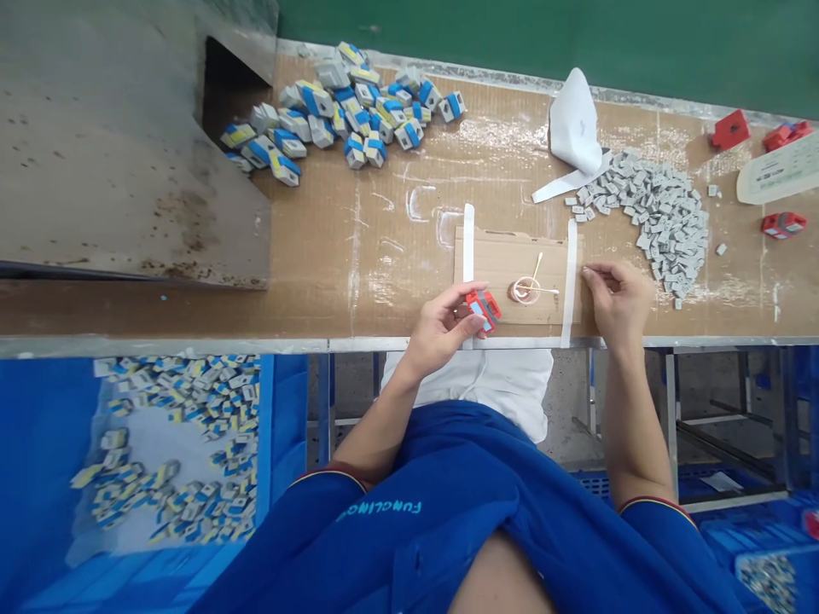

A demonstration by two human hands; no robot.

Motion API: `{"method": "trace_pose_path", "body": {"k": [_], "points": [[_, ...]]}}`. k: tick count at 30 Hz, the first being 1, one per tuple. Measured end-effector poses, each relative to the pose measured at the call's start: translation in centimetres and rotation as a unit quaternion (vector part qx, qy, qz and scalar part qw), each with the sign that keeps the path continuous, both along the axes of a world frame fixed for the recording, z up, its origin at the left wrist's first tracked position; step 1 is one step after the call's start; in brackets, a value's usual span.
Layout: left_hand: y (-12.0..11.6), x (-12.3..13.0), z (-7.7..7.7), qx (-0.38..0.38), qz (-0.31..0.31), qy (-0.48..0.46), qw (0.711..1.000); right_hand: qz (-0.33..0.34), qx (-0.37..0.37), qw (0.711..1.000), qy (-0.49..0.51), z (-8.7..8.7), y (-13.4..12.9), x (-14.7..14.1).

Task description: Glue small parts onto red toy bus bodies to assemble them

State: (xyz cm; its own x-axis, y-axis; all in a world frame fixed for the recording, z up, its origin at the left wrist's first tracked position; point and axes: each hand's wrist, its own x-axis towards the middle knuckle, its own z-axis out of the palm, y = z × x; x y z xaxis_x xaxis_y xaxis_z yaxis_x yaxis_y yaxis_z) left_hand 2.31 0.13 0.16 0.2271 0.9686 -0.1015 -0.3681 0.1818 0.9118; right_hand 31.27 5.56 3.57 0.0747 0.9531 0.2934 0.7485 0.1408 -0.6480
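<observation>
Red block (484, 310) sits in the left hand (435, 334), above the front left part of a flat cardboard piece (486, 256), near the table edge. Thumb and fingers close around its sides, the thumb on the near side and the forefinger along the far side. It has a grey band and a pale patch on the face turned up.

Off to the right of the cardboard, the right hand (619, 300) is held low over the table (320, 247), with the tips of thumb and forefinger brought close together and the other fingers curled in (whether something tiny is caught between the tips, I cannot tell).

White tape strips run down both sides of the cardboard, and between them is a small round dish (514, 292) with two cotton swabs (538, 266) lying across it. Beyond the right hand lies a heap of small grey pieces (671, 222), just beside a curled white sheet (574, 124). Farther right, more red blocks (730, 130) lie near a clear plastic container (781, 170). At the far left of the table, grey blocks with blue and yellow bands (358, 107) are piled beside a stained metal box (128, 145).
</observation>
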Motion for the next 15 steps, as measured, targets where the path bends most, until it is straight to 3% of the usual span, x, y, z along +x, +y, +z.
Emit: {"method": "trace_pose_path", "body": {"k": [2,7,10,15], "points": [[0.0,0.0,0.1,-0.001,-0.009,-0.002,1.000,0.007,0.018,0.999,0.047,1.1,-2.3,-1.6],[0.1,-0.4,0.3,0.031,-0.046,0.019,0.998,0.074,-0.018,0.979,0.189,3.0,-7.5,-7.7],[0.1,-0.4,0.3,0.054,-0.050,0.033,0.997,0.090,-0.025,0.973,0.209,2.5,-8.1,-10.3],[-0.1,-0.3,0.1,0.057,-0.042,0.032,0.997,0.084,-0.027,0.982,0.165,1.4,-7.4,-11.1]]}}
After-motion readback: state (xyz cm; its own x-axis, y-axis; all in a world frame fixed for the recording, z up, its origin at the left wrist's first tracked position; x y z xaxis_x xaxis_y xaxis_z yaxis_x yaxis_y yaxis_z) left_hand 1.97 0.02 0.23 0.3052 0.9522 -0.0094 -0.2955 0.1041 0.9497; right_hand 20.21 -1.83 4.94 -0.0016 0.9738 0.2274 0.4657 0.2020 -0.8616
